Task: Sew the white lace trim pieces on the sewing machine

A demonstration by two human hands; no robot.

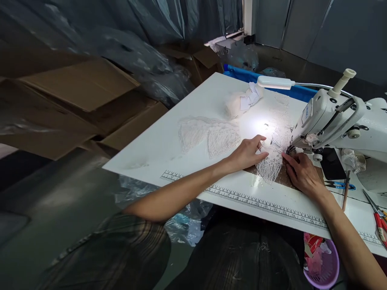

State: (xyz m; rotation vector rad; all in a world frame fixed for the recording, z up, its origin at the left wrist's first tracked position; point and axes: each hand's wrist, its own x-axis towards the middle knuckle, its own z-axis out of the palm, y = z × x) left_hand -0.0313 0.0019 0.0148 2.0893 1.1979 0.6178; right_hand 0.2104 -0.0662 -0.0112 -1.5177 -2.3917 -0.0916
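Lace (270,167) is right of centre in frame, just under the machine (329,117). Long axis runs roughly up-down in frame, top leaning right; lower end fans out on the white table (145,159). Left hand (248,154) sits on its left side: thumb and forefinger spread apart, thumb tip at the lace edge, not gripping as far as I can see. Right hand (303,172) comes in from lower right, fingertips at the right edge. Can't tell if those are pinched or just pressing. Key relation: presser foot (290,150) is just up-right of the lace's near part, right hand clearly nearer to it. Lamp (274,82) glare washes out the upper lace, so its far end is a guess.
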